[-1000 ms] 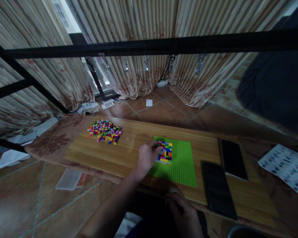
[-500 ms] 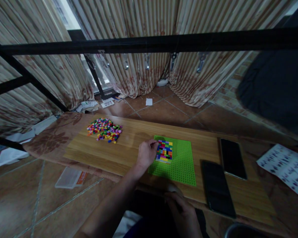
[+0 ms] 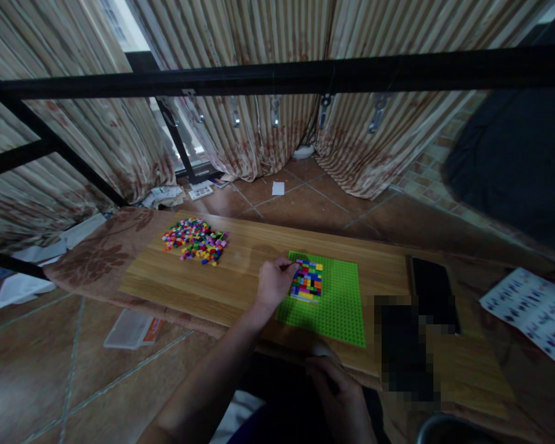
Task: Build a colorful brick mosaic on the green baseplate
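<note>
A bright green studded baseplate lies on the wooden board, with a square block of small multicoloured toy bricks built up on its left part. At that block's far left corner is my left hand, thumb and fingertips pinched together; anything between them is too small to make out. My right hand rests low by the board's front edge, in shadow. Its fingers are curled in, and whatever they may hold is hidden. Off to the left is a loose pile of small coloured bricks.
Two dark flat objects, one nearer and one farther, lie on the right of the wooden board; pixelation covers part of them. A printed sheet is at far right. A clear plastic box sits on the floor. A black bar crosses above.
My left hand has shifted very slightly to the right along the block's corner, still pinched. The right hand and the brick pile look unchanged.
</note>
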Tool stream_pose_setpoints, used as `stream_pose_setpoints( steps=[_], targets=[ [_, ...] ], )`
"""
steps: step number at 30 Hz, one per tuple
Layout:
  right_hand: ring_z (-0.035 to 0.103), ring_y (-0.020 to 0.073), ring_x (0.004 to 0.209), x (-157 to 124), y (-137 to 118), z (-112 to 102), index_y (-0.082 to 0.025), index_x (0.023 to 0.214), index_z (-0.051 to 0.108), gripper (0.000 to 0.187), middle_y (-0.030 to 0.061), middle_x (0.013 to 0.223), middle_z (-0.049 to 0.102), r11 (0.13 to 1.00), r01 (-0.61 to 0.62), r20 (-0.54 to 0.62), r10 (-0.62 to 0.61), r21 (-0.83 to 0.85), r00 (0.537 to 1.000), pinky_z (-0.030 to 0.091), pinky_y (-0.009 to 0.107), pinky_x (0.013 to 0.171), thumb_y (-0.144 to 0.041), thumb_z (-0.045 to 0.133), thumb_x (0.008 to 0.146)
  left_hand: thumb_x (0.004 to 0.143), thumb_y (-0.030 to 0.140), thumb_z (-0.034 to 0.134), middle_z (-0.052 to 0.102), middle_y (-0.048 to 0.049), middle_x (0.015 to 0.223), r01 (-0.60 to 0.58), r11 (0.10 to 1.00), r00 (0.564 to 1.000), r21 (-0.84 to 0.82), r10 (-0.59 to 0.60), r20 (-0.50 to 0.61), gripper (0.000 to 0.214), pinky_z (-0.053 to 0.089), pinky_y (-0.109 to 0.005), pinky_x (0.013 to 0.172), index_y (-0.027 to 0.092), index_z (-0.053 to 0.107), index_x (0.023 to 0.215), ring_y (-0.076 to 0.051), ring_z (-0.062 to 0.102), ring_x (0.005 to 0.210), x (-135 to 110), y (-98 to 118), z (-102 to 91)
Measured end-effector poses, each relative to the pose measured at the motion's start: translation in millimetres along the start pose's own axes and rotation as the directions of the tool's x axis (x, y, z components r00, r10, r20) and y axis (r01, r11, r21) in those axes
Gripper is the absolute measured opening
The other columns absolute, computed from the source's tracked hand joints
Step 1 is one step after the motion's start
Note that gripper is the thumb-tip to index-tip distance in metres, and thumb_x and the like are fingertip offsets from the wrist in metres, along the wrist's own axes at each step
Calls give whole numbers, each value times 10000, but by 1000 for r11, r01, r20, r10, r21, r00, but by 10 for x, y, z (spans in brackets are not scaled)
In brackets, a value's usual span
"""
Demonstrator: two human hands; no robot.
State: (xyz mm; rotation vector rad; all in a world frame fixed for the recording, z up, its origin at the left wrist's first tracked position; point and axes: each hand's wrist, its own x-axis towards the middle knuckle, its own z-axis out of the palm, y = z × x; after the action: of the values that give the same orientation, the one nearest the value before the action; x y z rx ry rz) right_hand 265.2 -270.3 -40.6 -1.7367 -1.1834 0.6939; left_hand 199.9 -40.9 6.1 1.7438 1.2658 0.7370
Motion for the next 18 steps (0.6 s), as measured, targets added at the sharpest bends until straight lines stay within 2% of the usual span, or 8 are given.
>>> stream_pose_setpoints(
  steps=[12, 15, 18],
  targets=[
    [704, 200, 823, 13, -18, 30, -244, 925, 746, 275, 57, 900, 741, 1000, 0, 26, 0, -7, 1000, 568, 245, 702, -424, 545, 876, 782, 265, 631, 706, -12, 674, 26, 989, 1000, 143, -26, 0, 147, 421, -215, 562, 190, 739, 716, -134, 617, 625, 75, 79, -15],
    [701, 198, 866, 38, -82, -31, -241, 957, 743, 280, 56, 944, 740, 1000, -11, 50, 11, 10, 999, 564, 240, 728, -426, 549, 873, 793, 304, 622, 696, -14, 676, 5, 995, 1000, 103, -6, 10, 174, 423, -218, 565, 184, 734, 736, -139, 619, 639, 58, 39, -26],
    [691, 210, 927, 71, -126, -116, -227, 984, 736, 296, 69, 994, 734, 998, -54, 21, 53, 38, 998, 556, 268, 793, -432, 557, 868, 848, 353, 553, 693, -23, 694, -34, 999, 999, -23, 35, 16, 262, 443, -220, 579, 159, 721, 792, -145, 628, 662, 5, -41, -58]
  ],
)
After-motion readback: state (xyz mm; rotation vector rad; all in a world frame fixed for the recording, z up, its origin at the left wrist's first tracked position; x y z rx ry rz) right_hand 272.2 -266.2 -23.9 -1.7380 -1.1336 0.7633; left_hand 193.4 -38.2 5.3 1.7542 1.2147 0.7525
